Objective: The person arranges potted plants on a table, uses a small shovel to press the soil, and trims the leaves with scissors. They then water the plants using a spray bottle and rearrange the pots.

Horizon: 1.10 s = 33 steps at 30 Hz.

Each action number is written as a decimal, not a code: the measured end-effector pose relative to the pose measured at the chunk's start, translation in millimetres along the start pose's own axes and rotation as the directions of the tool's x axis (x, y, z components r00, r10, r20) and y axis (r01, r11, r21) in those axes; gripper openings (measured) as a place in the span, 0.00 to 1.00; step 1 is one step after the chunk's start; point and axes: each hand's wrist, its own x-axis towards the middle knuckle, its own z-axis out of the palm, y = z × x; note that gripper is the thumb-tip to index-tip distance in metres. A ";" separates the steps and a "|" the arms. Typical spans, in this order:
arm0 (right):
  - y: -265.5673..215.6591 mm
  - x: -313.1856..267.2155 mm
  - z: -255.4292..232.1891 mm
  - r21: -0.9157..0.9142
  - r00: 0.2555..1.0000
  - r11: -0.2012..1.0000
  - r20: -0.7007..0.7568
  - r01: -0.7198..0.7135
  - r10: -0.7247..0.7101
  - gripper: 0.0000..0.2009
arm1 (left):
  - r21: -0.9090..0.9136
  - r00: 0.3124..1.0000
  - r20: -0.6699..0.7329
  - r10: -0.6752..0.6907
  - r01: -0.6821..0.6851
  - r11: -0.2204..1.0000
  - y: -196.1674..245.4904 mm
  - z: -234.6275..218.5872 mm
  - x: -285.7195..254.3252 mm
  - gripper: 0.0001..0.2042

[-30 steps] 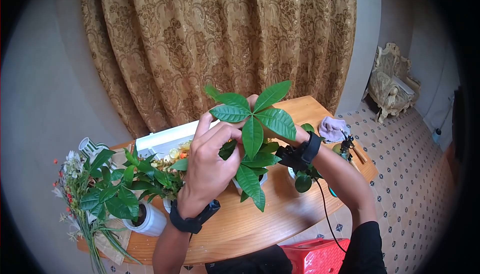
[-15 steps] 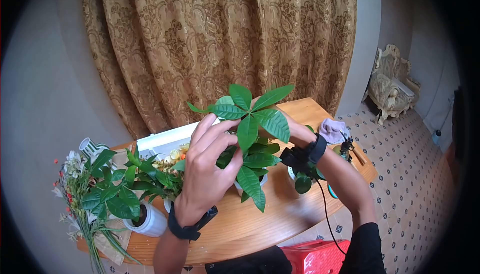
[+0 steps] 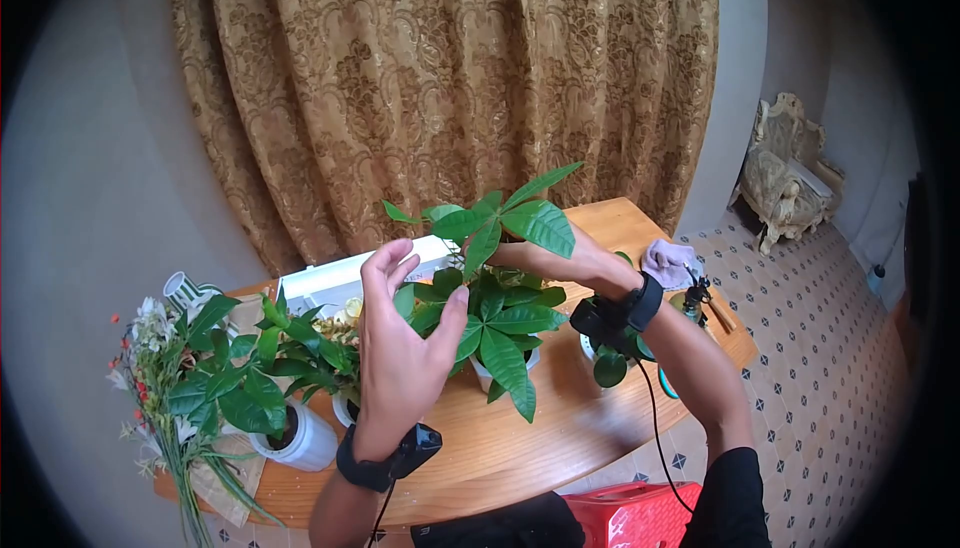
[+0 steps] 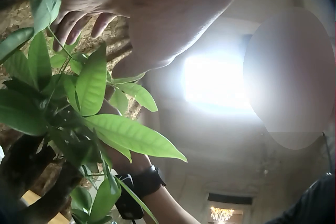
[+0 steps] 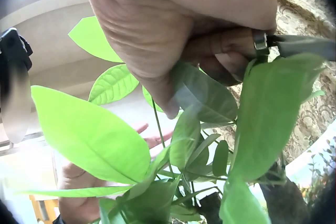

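A potted plant with long, glossy green leaves (image 3: 520, 320) stands in a white pot (image 3: 533, 358) before me. On its left my left hand (image 3: 405, 363) is raised, fingers spread and thumb apart, holding nothing. In the left wrist view leaves (image 4: 131, 134) hang below that hand. My right hand (image 5: 157, 24) reaches behind the top leaves, which partly cover it in the head view. Its fingers curl round the wooden handle (image 5: 223, 43) of a small tool with a metal collar and a grey blade (image 5: 307, 47), partly behind a leaf.
At left stand another leafy plant in a white pot (image 3: 305, 440) and a bunch of artificial flowers (image 3: 155, 388). A white box (image 3: 350, 276) lies behind the plants. To the right are a purple cloth (image 3: 668, 260) and wooden-handled tools. A red stool (image 3: 635, 516) is by the table's front edge.
My left hand has let go of the upper leaves and drawn back left, its fingers opening out. The top leaves have swung and tilted. The right hand stays behind them.
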 end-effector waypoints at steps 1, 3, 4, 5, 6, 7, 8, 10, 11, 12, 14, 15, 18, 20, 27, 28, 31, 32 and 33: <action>0.2 -0.7 -0.6 0.012 1.000 1.000 0.001 0.011 -0.011 0.14 | 0.001 1.000 -0.001 0.000 0.000 1.000 -1.1 0.1 1.8 0.32; 6.4 -3.3 -1.5 0.039 0.998 0.997 -0.009 0.068 -0.067 0.15 | -0.038 0.998 0.010 -0.069 0.069 0.997 -3.4 0.2 6.1 0.42; 8.2 -5.1 -2.2 0.065 0.992 0.990 -0.023 0.121 -0.120 0.15 | -0.037 0.998 0.009 -0.069 0.069 0.997 -4.8 0.1 8.3 0.42; 7.7 -6.8 -3.3 0.065 0.992 0.990 -0.023 0.122 -0.121 0.15 | -0.067 0.996 0.044 -0.083 0.086 0.994 -6.4 -0.3 10.7 0.44; 5.1 -8.5 -4.5 0.140 0.994 0.984 -0.022 0.111 -0.109 0.16 | -0.097 0.992 0.078 -0.095 0.103 0.990 -7.8 -0.7 13.0 0.47; 2.0 -10.2 -5.6 0.214 0.995 0.972 -0.020 0.098 -0.096 0.16 | -0.096 0.992 0.078 -0.095 0.102 0.990 -9.6 -0.8 14.8 0.47; -2.8 -13.0 -6.5 0.213 0.995 0.972 -0.020 0.098 -0.096 0.16 | -0.140 0.993 0.101 -0.067 0.081 0.987 -11.4 -0.6 16.5 0.47; -14.8 -19.1 -8.5 0.291 0.997 0.954 -0.037 0.069 -0.061 0.16 | -0.186 0.992 0.123 -0.038 0.060 0.981 -11.6 1.2 21.8 0.47; -19.0 -20.0 -9.9 0.291 0.997 0.954 -0.037 0.069 -0.060 0.16 | -0.258 0.988 0.140 -0.063 0.098 0.961 -10.6 2.9 25.8 0.47; -22.8 -20.2 -11.2 0.257 1.000 0.966 -0.013 -0.011 0.015 0.15 | -0.329 0.983 0.159 -0.086 0.135 0.935 -10.1 3.8 28.6 0.48; -20.3 -20.7 -12.8 0.221 0.996 0.971 0.008 -0.091 0.092 0.15 | -0.336 0.980 0.175 -0.096 0.151 0.930 -11.8 3.8 31.4 0.48; -14.3 -21.0 -13.6 0.261 0.994 0.959 0.011 -0.107 0.108 0.15 | -0.343 0.976 0.191 -0.106 0.168 0.924 -13.4 3.8 32.8 0.48; -16.7 -22.5 -12.4 0.257 0.993 0.960 -0.002 -0.110 0.114 0.14 | -0.340 0.979 0.167 -0.113 0.165 0.926 -22.6 4.6 38.0 0.50; -17.1 -23.0 -12.0 0.214 0.995 0.972 -0.018 -0.097 0.103 0.14 | -0.326 0.980 0.158 -0.122 0.168 0.930 -22.3 4.7 39.3 0.50; -26.0 -24.2 -8.9 0.247 0.985 0.960 -0.077 -0.130 0.153 0.15 | -0.351 0.971 0.162 -0.175 0.222 0.910 -20.6 6.1 43.4 0.47; -27.6 -24.3 -8.6 0.238 0.983 0.960 -0.079 -0.145 0.168 0.15 | -0.350 0.971 0.161 -0.175 0.222 0.910 -20.5 6.7 45.0 0.47; -23.7 -22.5 -8.0 0.262 0.985 0.956 -0.078 -0.129 0.154 0.15 | -0.372 0.968 0.148 -0.201 0.243 0.896 -21.0 7.5 52.7 0.44; -21.2 -21.5 -7.2 0.262 0.985 0.956 -0.076 -0.129 0.153 0.15 | -0.366 0.968 0.172 -0.182 0.235 0.901 -22.3 7.4 55.9 0.39; -18.3 -20.3 -6.3 0.272 0.985 0.954 -0.080 -0.123 0.150 0.15 | -0.360 0.967 0.197 -0.163 0.226 0.905 -23.7 7.3 59.1 0.35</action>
